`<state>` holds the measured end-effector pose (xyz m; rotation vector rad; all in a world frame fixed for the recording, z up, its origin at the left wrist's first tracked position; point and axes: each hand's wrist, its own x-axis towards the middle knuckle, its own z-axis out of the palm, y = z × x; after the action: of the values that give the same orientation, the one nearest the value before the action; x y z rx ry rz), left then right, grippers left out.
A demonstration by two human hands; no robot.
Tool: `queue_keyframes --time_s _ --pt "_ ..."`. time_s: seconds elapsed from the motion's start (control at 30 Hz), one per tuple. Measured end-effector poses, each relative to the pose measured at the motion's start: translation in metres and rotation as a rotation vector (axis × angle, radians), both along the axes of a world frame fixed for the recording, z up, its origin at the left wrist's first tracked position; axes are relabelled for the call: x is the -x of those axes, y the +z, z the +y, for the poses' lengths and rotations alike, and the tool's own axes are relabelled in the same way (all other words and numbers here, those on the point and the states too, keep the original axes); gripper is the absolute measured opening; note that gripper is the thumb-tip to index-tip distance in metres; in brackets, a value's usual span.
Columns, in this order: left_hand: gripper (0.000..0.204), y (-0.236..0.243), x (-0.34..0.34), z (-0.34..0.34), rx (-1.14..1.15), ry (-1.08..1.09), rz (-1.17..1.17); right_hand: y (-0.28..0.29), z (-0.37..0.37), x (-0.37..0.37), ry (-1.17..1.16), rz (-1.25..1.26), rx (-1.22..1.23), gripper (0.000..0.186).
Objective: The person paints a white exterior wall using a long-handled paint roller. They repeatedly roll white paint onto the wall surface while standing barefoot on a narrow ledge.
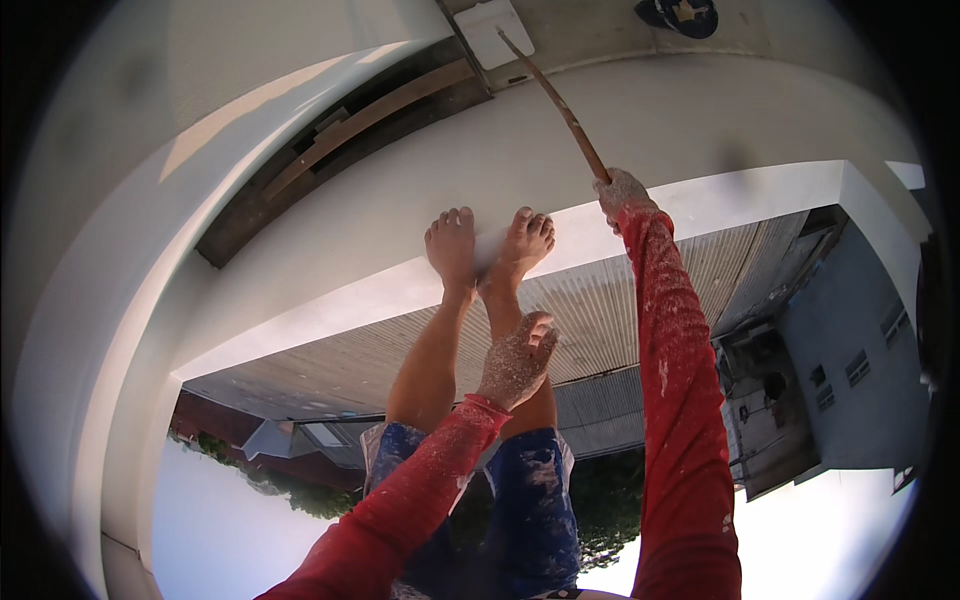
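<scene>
Along the upper middle of the view, a long wooden stick [560, 105] slants up and leftward from the right grip [624, 195], which is wrapped around its near end. The stick's far tip lies over a white rounded panel [485, 35]; whether the two are joined or only overlap from this angle, I can't tell. The left grip [518, 360], dusted with powder, is in front of the right leg with its fingers bent; whether they enclose anything is hidden. Both red sleeves [680, 370] carry white specks. Two bare feet [452, 250] are close together on a pale ledge [340, 230], and the blue shorts [535, 500] are smeared with white. Past the ledge's edge spreads a corrugated roof [590, 315], with a grey-blue building [850, 310] to the right. Near the upper edge is a dark round thing [700, 25], perhaps a container, with a tan patch.
</scene>
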<state>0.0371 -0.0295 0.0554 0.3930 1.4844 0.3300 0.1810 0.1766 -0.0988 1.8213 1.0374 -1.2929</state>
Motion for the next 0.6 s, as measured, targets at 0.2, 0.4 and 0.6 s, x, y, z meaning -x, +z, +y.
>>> queue_keyframes --time_s 0.2,0.4,0.6 --pt "0.033 0.002 0.034 0.034 0.026 0.013 -0.005 0.039 0.013 0.014 -0.031 -0.03 0.037 0.033" --pt "0.033 0.008 0.046 0.048 -0.023 0.026 0.016 0.063 0.013 0.013 -0.089 -0.031 0.042 0.033" --pt "0.033 0.003 0.026 0.029 -0.01 -0.01 0.017 0.044 -0.001 0.0 -0.093 -0.037 0.03 0.036"
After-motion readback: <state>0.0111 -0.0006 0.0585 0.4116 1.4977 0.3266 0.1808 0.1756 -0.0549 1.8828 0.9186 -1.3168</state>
